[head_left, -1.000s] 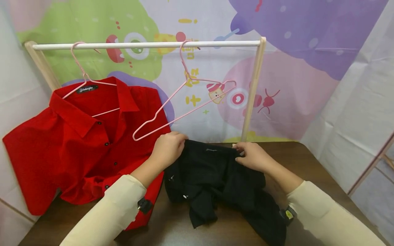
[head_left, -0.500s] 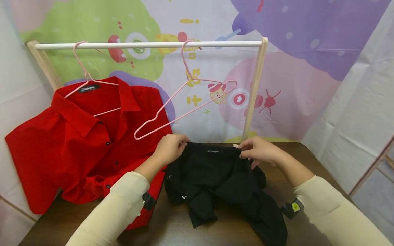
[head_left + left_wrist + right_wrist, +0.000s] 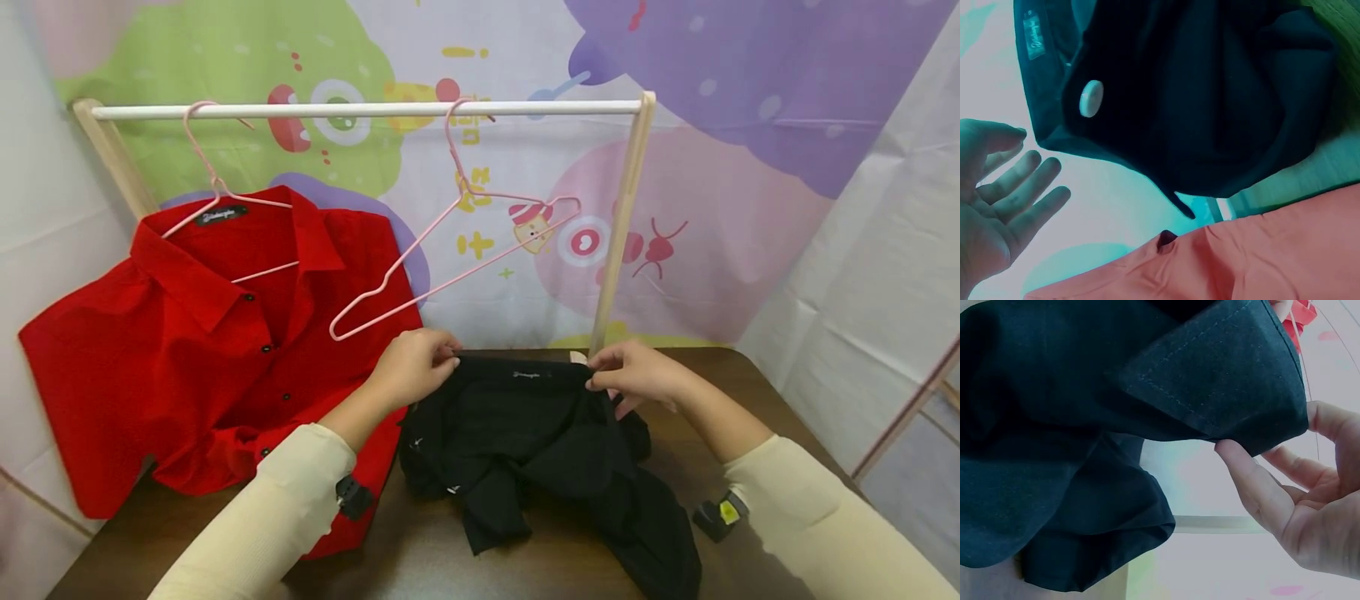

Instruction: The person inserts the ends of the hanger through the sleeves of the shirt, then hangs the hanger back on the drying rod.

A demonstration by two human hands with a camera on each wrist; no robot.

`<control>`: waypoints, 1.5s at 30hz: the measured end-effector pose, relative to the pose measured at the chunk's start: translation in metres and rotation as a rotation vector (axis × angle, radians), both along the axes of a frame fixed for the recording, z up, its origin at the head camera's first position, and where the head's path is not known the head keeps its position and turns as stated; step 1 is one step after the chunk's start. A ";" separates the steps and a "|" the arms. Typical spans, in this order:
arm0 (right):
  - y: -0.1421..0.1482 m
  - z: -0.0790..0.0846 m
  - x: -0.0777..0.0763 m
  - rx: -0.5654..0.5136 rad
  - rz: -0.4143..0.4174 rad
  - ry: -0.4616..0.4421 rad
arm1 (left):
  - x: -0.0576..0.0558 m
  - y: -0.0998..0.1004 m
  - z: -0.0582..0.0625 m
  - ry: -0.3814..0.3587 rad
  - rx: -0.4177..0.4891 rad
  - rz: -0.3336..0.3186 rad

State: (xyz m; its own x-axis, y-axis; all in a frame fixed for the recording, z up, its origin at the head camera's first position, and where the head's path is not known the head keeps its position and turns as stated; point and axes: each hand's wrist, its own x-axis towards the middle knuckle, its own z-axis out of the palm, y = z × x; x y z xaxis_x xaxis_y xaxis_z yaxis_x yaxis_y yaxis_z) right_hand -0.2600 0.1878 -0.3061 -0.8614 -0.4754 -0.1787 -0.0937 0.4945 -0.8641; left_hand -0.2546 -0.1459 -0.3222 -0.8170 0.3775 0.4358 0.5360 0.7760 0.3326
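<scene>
A black shirt [image 3: 517,417] lies bunched on the table, its collar with a small label raised toward the rack. At the collar's left end is my left hand [image 3: 412,362]; the left wrist view shows its fingers [image 3: 1032,206] spread loosely, with a narrow gap between fingertips and cloth. A white button [image 3: 1091,98] shows on the shirt's front there. My right hand [image 3: 641,375] pinches the collar's right end, thumb [image 3: 1250,481] on the collar's lower edge and fingers around its end. Above the shirt, a bare pink hanger [image 3: 457,200] hangs from the rack's rod.
A red shirt [image 3: 217,333] hangs on another pink hanger [image 3: 202,158] at the left, its lower part reaching the table. The white rod [image 3: 360,109] spans wooden posts, the right one [image 3: 624,225] behind my right hand. Brown table [image 3: 705,383] extends to the right.
The right hand has shifted slightly right and taken a firmer pinch on the collar's right end. The collar's top edge has sunk a little. The left hand has moved slightly down.
</scene>
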 end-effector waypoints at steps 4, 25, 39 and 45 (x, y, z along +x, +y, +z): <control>0.001 -0.002 0.001 -0.008 -0.005 -0.001 | 0.006 -0.001 0.004 0.039 -0.017 0.023; 0.004 -0.018 0.015 -0.095 -0.028 0.034 | 0.047 -0.019 0.056 0.434 -0.001 -0.005; 0.004 -0.020 0.020 -0.137 -0.021 0.040 | 0.036 -0.046 0.112 0.187 -0.088 0.209; 0.004 -0.019 0.021 -0.126 -0.022 0.047 | 0.021 -0.055 0.129 -0.076 -0.132 0.206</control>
State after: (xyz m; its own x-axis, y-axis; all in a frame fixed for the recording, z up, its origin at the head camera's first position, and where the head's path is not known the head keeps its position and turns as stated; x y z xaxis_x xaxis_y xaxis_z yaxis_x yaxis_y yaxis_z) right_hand -0.2391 0.1917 -0.3246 -0.8780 -0.4722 -0.0778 -0.1256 0.3842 -0.9146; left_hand -0.2336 -0.2004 -0.1932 -0.9110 0.2498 0.3281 0.3398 0.9055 0.2542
